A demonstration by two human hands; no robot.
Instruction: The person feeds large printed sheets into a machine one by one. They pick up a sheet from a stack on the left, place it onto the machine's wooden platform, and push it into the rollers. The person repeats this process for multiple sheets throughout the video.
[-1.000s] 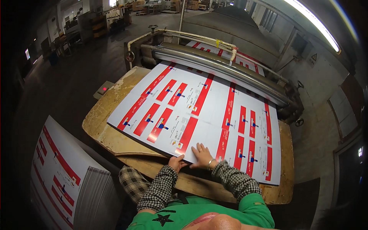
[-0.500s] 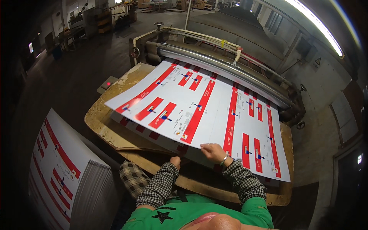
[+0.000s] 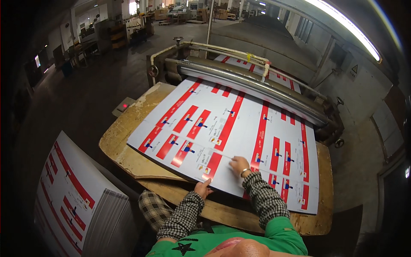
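Observation:
A large white printed sheet (image 3: 246,128) with red bands lies with its far end under the metal roller (image 3: 252,88). Beneath its near edge a matching sheet (image 3: 233,182) reaches closer to me. My left hand (image 3: 203,189) grips the near edge of this lower sheet, thumb on top and the other fingers hidden below. Over the print, at the upper sheet's near edge, is my right hand (image 3: 240,166). Its fingers are bent and blurred, so whether they pinch anything is unclear.
A worn wooden feed table (image 3: 124,147) carries the sheets. At lower left stands a tall stack of printed sheets (image 3: 107,214). A control box with a red light (image 3: 124,105) sits at the table's left edge. Beyond the roller, another printed sheet (image 3: 239,62) shows.
The upper sheet has advanced under the roller and its near edge has dropped flat. My left hand has come up onto the lower sheet's edge, now drawn out. My right hand has shifted slightly.

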